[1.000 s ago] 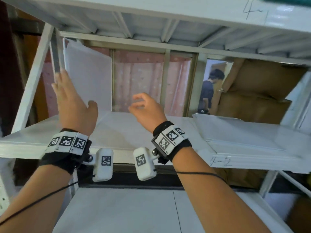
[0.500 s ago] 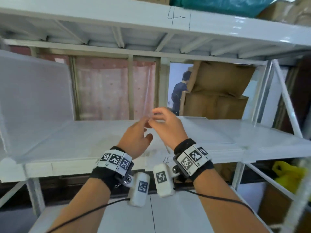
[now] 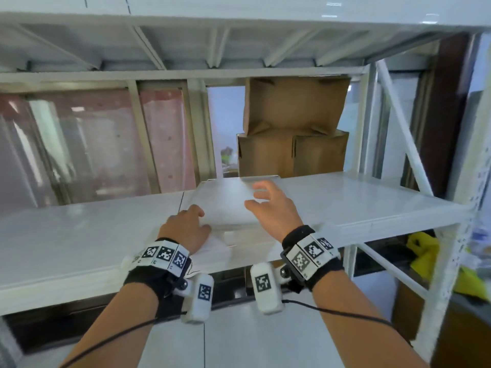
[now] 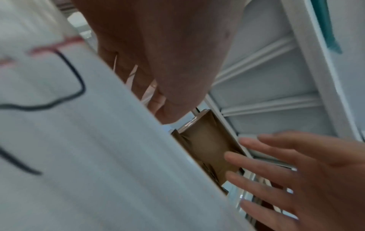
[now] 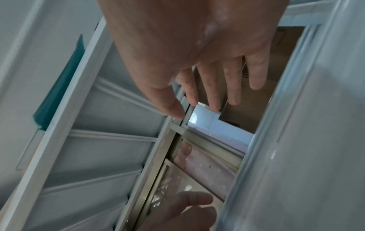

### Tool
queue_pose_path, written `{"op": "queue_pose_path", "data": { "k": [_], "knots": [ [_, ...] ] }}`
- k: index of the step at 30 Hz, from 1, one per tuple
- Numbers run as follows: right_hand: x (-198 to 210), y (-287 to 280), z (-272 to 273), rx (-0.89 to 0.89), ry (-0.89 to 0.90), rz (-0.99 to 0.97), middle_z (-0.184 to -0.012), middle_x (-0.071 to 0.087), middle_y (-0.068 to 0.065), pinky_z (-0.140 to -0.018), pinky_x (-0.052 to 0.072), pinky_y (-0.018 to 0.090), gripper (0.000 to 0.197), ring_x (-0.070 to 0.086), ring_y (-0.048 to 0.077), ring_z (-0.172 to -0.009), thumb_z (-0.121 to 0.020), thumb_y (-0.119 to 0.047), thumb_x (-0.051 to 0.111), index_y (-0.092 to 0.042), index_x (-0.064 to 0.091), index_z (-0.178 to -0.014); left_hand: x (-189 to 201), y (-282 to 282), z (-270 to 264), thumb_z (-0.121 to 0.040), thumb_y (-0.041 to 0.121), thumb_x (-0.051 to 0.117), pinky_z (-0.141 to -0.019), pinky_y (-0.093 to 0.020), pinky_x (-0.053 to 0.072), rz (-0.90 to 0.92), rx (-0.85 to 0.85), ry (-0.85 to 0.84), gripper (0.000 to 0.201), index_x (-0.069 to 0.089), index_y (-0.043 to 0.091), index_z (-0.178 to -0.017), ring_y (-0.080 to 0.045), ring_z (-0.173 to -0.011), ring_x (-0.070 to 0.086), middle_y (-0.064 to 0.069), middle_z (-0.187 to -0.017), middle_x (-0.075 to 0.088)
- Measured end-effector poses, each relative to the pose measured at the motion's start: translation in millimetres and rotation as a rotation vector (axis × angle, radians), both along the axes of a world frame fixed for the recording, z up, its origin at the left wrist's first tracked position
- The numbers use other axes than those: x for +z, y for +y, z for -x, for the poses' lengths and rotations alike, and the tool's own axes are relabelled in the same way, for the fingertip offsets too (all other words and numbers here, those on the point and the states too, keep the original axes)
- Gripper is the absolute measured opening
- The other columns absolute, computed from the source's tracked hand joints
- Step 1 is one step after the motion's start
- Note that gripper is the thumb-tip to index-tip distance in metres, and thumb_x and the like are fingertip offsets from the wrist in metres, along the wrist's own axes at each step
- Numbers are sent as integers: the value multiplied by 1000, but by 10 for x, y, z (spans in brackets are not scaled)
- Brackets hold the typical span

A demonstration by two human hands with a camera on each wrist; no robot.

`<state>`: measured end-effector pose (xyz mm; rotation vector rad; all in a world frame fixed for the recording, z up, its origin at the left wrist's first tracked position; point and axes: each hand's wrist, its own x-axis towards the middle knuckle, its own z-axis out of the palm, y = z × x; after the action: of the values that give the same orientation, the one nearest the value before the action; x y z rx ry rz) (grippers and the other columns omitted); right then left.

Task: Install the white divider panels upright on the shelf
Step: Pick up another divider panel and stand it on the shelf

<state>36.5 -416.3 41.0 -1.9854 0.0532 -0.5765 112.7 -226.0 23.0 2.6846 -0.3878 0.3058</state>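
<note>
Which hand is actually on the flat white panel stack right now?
The left hand: it rests on the near left corner of the flat white divider panel stack. The right hand hovers above it, fingers spread.

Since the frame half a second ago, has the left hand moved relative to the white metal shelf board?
Yes. The left hand has gone forward and down onto the near left corner of the flat white divider panels stacked on the white metal shelf board.

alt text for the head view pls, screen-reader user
Both hands reach over a stack of flat white divider panels lying on a white metal shelf: the left hand rests on the stack's near left corner, and the right hand hovers open above it. Brown cardboard boxes stand behind the shelf.
</note>
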Motion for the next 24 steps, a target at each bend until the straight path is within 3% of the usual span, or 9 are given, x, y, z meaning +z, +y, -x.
{"op": "queue_pose_path", "data": {
  "k": [4, 6, 11, 16, 18, 21, 24],
  "knots": [
    [-29, -306, -68, -21, 20, 19, -137, 58, 1, -91, 39, 27, 44, 51, 14, -109, -93, -27, 63, -23, 51, -134, -11, -61, -130, -90, 38, 45, -92, -41, 47, -30, 144, 30, 40, 43, 22, -127, -33, -107, 56, -11, -119, 61],
    [-38, -413, -120, -40, 37, 19, -140, 56, 2, -95, 41, 29, 45, 53, 18, -118, -93, -28, 63, -22, 50, -136, -25, -63, -170, -90, 39, 45, -90, -40, 49, -8, 188, 31, 41, 43, 22, -127, -33, -104, 57, -12, -115, 62],
    [-71, -522, -249, -68, 97, 17, -144, 54, 3, -104, 43, 35, 50, 53, 23, -127, -92, -31, 62, -23, 48, -139, 12, -90, -216, -87, 38, 49, -90, -39, 49, -5, 206, 21, 40, 46, 24, -125, -32, -106, 56, -10, -116, 62],
    [-70, -461, -347, -109, 137, 51, -140, 56, -3, -113, 35, 54, 51, 53, 24, -126, -85, -42, 61, -33, 48, -133, 46, -93, -238, -83, 37, 53, -94, -41, 47, 11, 195, 39, 44, 45, 25, -125, -30, -112, 54, -5, -123, 62],
    [-46, -456, -361, -105, 135, 48, -142, 55, -2, -112, 37, 49, 50, 53, 24, -126, -88, -40, 61, -31, 48, -135, 56, -90, -242, -82, 37, 54, -94, -41, 47, 15, 192, 49, 46, 45, 26, -125, -30, -113, 54, -5, -124, 62],
    [-31, -478, -371, -82, 113, 14, -145, 52, 2, -101, 41, 33, 49, 53, 23, -126, -92, -32, 61, -24, 47, -139, 62, -92, -240, -82, 34, 56, -92, -40, 49, 34, 192, 43, 45, 45, 25, -125, -29, -110, 56, -5, -122, 63],
    [-29, -498, -371, -107, 70, -21, -144, 54, 3, -101, 43, 35, 45, 53, 22, -125, -92, -31, 62, -23, 51, -136, 67, -91, -234, -82, 31, 58, -85, -35, 50, 41, 195, 24, 43, 46, 25, -123, -27, -102, 60, -3, -118, 64]
  ]
}}
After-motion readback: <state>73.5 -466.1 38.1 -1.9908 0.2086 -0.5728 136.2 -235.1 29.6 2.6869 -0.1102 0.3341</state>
